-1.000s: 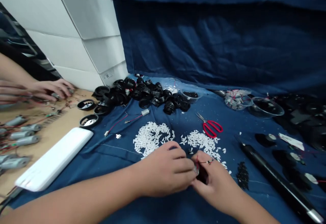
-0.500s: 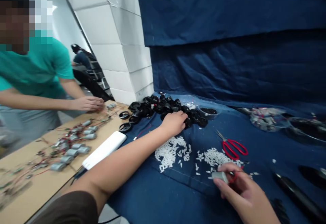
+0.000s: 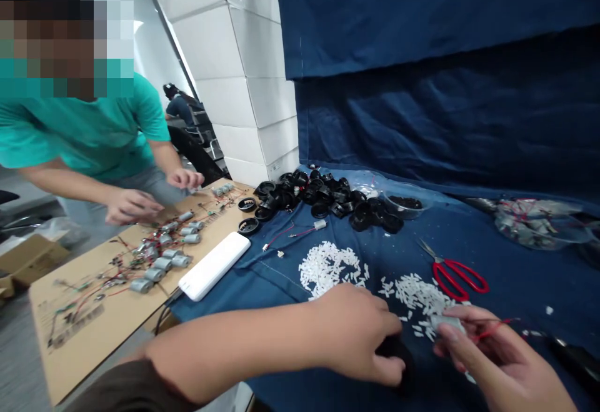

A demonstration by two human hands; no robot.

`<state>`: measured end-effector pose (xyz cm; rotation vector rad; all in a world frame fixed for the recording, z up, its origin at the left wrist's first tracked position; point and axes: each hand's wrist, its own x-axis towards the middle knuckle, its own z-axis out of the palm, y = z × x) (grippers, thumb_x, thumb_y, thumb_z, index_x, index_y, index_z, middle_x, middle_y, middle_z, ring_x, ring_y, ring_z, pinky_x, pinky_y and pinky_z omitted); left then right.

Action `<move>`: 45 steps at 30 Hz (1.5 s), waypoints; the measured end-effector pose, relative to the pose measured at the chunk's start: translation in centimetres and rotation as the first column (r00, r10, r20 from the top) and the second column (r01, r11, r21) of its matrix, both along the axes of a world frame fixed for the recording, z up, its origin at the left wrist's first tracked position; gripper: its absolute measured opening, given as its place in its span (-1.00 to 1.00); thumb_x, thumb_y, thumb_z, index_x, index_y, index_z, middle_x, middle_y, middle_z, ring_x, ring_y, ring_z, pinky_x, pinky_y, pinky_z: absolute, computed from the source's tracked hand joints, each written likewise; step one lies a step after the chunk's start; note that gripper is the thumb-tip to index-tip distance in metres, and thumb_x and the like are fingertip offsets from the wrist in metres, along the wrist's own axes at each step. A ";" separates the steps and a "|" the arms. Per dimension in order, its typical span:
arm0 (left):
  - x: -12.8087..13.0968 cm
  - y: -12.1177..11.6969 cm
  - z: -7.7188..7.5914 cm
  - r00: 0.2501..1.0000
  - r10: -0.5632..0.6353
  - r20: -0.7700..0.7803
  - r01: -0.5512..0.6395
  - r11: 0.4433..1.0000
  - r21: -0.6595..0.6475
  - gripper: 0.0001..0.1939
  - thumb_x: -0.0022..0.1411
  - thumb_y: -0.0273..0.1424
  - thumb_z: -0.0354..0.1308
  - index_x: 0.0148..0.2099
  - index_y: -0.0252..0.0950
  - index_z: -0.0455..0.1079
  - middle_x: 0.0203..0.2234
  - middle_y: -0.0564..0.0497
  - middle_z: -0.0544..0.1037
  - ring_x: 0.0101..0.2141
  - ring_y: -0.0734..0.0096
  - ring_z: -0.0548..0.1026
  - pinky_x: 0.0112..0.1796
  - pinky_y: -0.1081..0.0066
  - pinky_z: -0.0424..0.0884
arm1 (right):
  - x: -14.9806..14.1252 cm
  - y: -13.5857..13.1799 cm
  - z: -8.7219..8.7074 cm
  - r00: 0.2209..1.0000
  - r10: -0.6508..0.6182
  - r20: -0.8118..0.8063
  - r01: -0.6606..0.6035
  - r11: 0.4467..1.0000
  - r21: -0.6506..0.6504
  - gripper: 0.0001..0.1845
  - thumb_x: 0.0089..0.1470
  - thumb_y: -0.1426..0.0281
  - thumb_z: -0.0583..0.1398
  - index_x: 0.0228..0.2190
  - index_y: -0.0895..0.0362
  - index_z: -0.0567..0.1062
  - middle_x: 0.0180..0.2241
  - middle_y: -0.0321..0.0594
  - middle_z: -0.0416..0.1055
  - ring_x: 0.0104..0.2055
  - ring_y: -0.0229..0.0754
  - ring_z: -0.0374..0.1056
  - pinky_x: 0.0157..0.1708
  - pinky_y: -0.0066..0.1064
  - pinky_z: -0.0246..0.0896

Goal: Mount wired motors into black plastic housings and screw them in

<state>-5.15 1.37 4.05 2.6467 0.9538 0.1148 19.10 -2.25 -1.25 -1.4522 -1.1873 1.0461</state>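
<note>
I face a tall stack of white boxes [image 3: 244, 74]. Right of the stack hangs a dark blue cloth [image 3: 422, 12], broadly creased; in front of the stack, blue fabric covers my desk [image 3: 262, 281]. To its left a tan board [image 3: 60, 362] stretches toward me, with grey floor [image 3: 19, 337] farther left. Behind the stack's left side I see a pale, bright wall [image 3: 152, 49] and a dark frame [image 3: 204, 127], perhaps a chair, though blurred.
</note>
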 end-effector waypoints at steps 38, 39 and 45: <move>-0.1 0.3 -3.4 0.965 -0.066 0.252 0.083 0.995 -0.057 -0.57 0.19 -0.19 0.34 0.05 -0.26 0.51 -0.10 -0.06 0.56 -0.14 0.11 0.51 -0.11 0.15 0.42 | -1.4 -1.8 3.1 0.743 0.351 0.570 -0.529 0.829 0.179 -0.73 0.18 0.38 0.42 -0.08 0.01 0.57 -0.18 -0.30 0.51 -0.27 -0.28 0.46 -0.18 -0.34 0.46; -0.1 0.4 -3.4 0.965 -0.068 0.255 0.086 0.994 -0.060 -0.56 0.20 -0.19 0.34 0.07 -0.26 0.50 -0.08 -0.06 0.56 -0.12 0.11 0.51 -0.10 0.15 0.43 | -1.4 -1.9 3.1 0.746 0.355 0.564 -0.528 0.831 0.176 -0.72 0.18 0.38 0.43 -0.08 0.01 0.58 -0.18 -0.31 0.51 -0.28 -0.29 0.46 -0.20 -0.35 0.46; -0.2 0.5 -3.6 0.965 -0.075 0.251 0.093 0.994 -0.064 -0.55 0.19 -0.17 0.36 0.07 -0.27 0.51 -0.09 -0.06 0.57 -0.12 0.10 0.52 -0.07 0.13 0.43 | -1.4 -1.9 3.2 0.700 0.360 0.617 -0.550 0.823 0.144 -0.76 0.23 0.32 0.41 -0.08 0.03 0.58 -0.15 -0.26 0.53 -0.12 -0.21 0.50 -0.14 -0.32 0.47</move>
